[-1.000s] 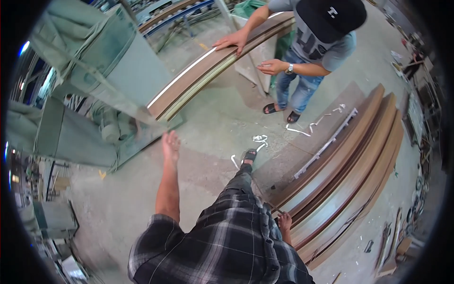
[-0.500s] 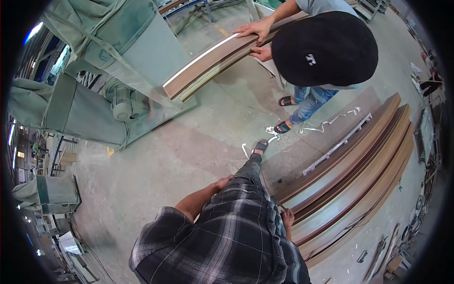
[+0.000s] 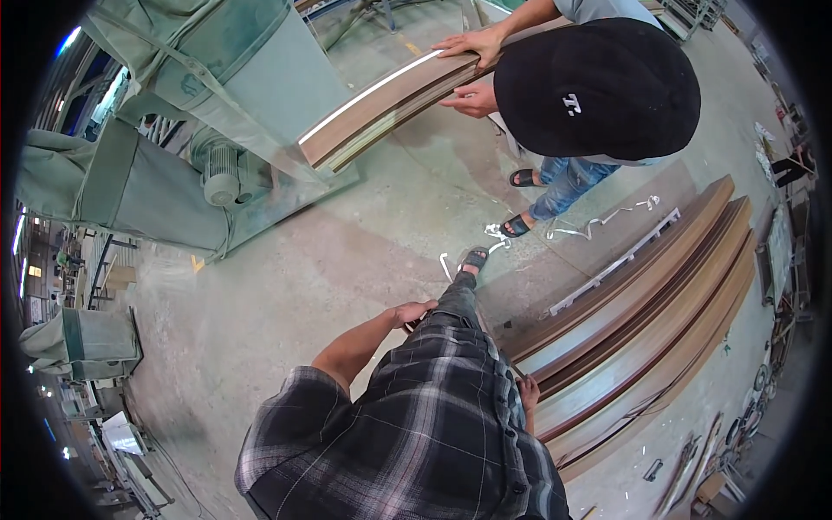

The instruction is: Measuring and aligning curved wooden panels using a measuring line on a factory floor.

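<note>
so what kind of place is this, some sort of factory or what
Most likely a woodworking shop. Long curved wooden mouldings lie stacked on the concrete floor, a green dust-collector bag hangs by a motor, and a co-worker's hands hold another curved wooden strip.

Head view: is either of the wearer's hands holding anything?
Nothing visibly held: left hand rests at the thigh, right hand hangs beside the hip. The curved panel is the co-worker's.

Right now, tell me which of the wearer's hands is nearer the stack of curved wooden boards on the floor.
Right. The right hand hangs by the hip, next to the stack of curved wooden boards. The left hand rests at the waist on the far side of the body from it.
</note>
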### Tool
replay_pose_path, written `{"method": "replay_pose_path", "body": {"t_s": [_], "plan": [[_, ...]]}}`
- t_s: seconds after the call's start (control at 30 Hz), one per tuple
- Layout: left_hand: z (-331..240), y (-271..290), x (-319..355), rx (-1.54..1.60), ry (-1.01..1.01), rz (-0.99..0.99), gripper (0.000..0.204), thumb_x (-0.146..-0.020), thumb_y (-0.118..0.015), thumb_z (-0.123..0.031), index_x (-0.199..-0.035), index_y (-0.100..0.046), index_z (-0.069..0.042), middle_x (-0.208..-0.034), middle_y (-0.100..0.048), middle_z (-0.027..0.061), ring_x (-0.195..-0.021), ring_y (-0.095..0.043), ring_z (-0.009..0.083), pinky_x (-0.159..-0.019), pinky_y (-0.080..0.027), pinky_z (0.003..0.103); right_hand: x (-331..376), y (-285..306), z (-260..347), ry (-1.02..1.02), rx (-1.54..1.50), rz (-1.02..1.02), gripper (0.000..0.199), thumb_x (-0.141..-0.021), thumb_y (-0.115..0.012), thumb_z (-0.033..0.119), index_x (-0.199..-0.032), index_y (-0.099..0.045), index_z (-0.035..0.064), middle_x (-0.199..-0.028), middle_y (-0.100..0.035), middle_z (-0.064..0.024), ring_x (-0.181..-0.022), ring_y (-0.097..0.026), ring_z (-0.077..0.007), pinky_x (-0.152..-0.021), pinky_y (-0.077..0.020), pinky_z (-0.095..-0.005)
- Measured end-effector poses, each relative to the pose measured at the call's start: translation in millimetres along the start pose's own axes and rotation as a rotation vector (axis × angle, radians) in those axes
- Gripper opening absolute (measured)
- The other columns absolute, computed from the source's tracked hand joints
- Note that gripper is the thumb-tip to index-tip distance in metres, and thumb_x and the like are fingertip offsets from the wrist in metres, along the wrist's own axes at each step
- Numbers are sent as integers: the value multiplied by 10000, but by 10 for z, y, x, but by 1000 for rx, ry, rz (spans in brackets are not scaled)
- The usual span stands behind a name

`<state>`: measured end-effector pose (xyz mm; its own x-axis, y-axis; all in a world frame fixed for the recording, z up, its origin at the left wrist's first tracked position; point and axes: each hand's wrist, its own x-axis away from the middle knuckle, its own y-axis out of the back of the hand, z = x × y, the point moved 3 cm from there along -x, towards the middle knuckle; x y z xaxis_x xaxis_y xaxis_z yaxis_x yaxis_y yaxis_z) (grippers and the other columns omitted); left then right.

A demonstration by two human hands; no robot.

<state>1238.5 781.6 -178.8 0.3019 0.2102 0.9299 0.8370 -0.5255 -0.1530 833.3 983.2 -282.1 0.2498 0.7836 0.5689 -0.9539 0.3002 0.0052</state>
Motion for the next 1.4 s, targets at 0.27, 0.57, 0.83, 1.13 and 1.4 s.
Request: {"method": "replay_pose_path", "body": {"t_s": [0.27, 0.57, 0.83, 1.13, 1.4], "plan": [[133, -80, 50, 9, -70, -106, 752, -814, -353, -682, -1290, -470, -112, -1219, -535, 137, -1066, -534, 310, -867, -424, 487, -48, -59, 191, 679, 640, 109, 386, -921, -498, 158, -1274, -387, 50, -888, -608, -74, -591, -518, -115, -452, -382, -226], [46, -124, 60, -29, -54, -58, 734, -821, -398, -644, -1310, -449, -100, -1286, -479, 123, -1153, -456, 286, -894, -407, 475, 82, -61, 44, 358, 290, 67, 385, -931, -495, 196, -1265, -389, 35, -877, -616, -65, -589, -516, -103, -468, -398, -214], [-27, -137, 100, -102, -56, -16, 714, -821, -407, -638, -1314, -444, -123, -1276, -496, 113, -1121, -490, 289, -891, -412, 473, 263, 16, -304, 120, 206, -126, 254, -923, -474, 96, -1151, -488, -17, -877, -612, -99, -741, -605, -183, -582, -469, -217], [-6, -135, 200, -100, -50, 12, 704, -824, -428, -616, -1338, -416, -135, -1338, -425, 93, -1192, -430, 276, -942, -384, 469, 225, 24, -500, 17, -211, -150, 267, -896, -492, 38, -1145, -472, -54, -915, -581, -128, -807, -601, -240, -656, -487, -254], [50, -105, 204, -83, -70, 14, 707, -828, -426, -618, -1344, -408, -135, -1336, -430, 95, -1194, -428, 283, -936, -391, 464, 223, -79, -351, 63, -222, -55, 339, -918, -526, 180, -1182, -450, -20, -873, -635, -104, -649, -536, -100, -522, -387, -186]]}}
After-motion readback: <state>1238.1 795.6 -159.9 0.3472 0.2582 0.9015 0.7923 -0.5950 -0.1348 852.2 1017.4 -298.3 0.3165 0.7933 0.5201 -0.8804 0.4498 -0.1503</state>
